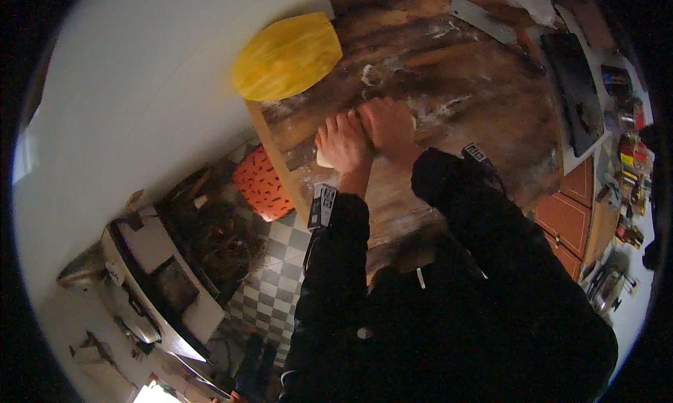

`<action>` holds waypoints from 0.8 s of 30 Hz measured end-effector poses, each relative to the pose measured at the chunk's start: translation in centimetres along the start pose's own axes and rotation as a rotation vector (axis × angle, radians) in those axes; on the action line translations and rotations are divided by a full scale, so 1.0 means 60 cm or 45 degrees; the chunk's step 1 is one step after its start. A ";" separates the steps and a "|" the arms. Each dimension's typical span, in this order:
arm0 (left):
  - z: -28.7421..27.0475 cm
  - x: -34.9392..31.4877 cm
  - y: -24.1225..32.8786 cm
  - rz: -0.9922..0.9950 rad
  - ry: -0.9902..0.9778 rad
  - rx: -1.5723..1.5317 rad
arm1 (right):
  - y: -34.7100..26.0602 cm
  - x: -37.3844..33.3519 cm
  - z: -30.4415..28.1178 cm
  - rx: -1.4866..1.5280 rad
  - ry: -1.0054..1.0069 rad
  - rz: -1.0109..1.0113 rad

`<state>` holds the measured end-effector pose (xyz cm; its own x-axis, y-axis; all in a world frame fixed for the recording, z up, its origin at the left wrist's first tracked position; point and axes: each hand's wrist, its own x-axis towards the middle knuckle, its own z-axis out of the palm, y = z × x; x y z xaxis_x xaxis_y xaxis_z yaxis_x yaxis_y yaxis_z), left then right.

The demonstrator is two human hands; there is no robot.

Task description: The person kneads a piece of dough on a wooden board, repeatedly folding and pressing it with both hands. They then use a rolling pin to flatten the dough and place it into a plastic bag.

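Note:
My left hand (341, 144) and my right hand (388, 126) lie side by side, palms down, pressing on a pale lump of dough (324, 159) on the floured wooden table (477, 87). Only a small edge of the dough shows below my left hand; the rest is hidden under both hands. Both forearms wear black sleeves with a band at each wrist.
A yellow oval board (287, 56) lies at the table's far left corner. A metal scraper (484, 19) and a dark tray (575, 87) sit at the far right. An orange patterned stool (263, 182) and a stove (161, 277) stand on the checkered floor to the left.

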<state>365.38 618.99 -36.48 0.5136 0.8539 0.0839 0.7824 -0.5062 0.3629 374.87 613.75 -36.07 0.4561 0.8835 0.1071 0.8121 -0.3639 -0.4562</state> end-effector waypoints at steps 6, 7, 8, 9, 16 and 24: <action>-0.042 0.026 -0.116 -0.381 0.133 -1.348 | 0.001 -0.029 -0.056 0.090 -0.111 0.268; -0.045 0.036 -0.153 -0.108 0.258 -0.902 | 0.012 -0.056 -0.069 0.136 -0.141 0.338; -0.042 0.050 -0.190 0.053 0.366 -0.446 | 0.029 -0.078 -0.081 0.181 -0.314 0.462; -0.031 0.073 -0.222 0.152 0.362 -0.217 | 0.039 -0.098 -0.083 0.132 -0.189 0.336; -0.013 0.145 -0.239 0.496 0.256 0.174 | 0.079 -0.140 -0.062 0.026 0.018 0.221; -0.085 0.013 -0.167 0.761 -0.178 0.042 | 0.076 -0.154 -0.066 -0.032 0.093 0.048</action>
<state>356.14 625.36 -35.33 0.9064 0.3981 0.1411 0.3537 -0.8981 0.2614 375.83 602.78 -35.67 0.5115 0.8452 0.1549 0.8020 -0.4048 -0.4393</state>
